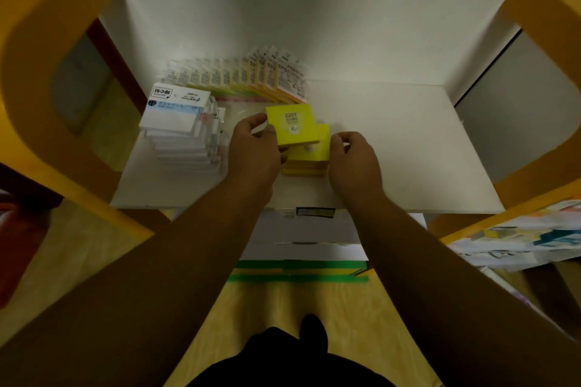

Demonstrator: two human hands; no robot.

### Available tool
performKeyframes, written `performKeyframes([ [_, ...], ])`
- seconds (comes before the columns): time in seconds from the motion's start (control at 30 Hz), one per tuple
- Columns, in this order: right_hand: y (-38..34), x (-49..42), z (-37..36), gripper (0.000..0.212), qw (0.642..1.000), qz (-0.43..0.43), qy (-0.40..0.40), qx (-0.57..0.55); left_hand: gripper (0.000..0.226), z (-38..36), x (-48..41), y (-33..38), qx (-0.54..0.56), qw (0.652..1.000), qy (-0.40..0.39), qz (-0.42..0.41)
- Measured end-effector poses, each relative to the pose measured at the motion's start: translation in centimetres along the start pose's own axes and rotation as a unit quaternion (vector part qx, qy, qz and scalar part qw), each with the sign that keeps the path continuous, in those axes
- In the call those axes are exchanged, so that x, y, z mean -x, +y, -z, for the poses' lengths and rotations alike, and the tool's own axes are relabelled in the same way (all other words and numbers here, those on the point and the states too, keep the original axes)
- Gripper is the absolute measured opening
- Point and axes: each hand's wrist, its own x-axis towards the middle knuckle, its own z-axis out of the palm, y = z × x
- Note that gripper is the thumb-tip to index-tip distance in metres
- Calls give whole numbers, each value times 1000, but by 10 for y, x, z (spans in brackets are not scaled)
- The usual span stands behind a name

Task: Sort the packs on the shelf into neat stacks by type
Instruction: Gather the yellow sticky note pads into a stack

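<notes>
— What surface is this?

— A white shelf (393,141) set in a yellow frame (37,72), seen from above, in dim light.

— Where are the packs being sorted?

— Between the two hands. The left hand (254,148) grips one yellow pack (292,129) by its left edge, thumb on top and fingers curled beneath. The pack is tilted and printed with "2207". It overlaps the yellow stack (309,155), which lies on the shelf just under it.

— And the other hand?

— The right hand (353,160) is at the right edge of that stack, with its thumb and curled fingers closed on the edge. The hands are apart, with the stack between them.

— How many packs are in the stack?

— Several layers, but too blurred for an exact count.

— What else is on the shelf?

— Two more groups. Left of the left hand is one white stack (176,135), leaning and many packs tall. Beyond both hands, at the back, is one row of packs (251,78) standing on edge. They run from pale on the left to yellow and orange on the right.

— Anything outside the shelf?

— Far right of the right hand, lower down, a side shelf (518,239) holds mixed packs.
</notes>
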Motion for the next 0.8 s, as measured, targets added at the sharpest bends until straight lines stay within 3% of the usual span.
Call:
performKeyframes([
  [0.07,-6,2,3,32,999,13,30,-31,22,-4,0,1,-16,1000,-16,-4],
  [0.23,-18,2,4,30,997,27,22,-65,25,-5,3,-1,-113,990,-63,-54],
  [0.47,-17,4,-1,24,999,12,15,-34,33,6,3,0,-268,944,-117,-149],
  [0.63,-22,7,-3,25,999,9,33,-13,39,12,-3,-4,-346,908,-131,-199],
  [0.8,-31,14,-6,27,998,33,51,-8,40,17,-10,-2,-365,903,-101,-201],
])
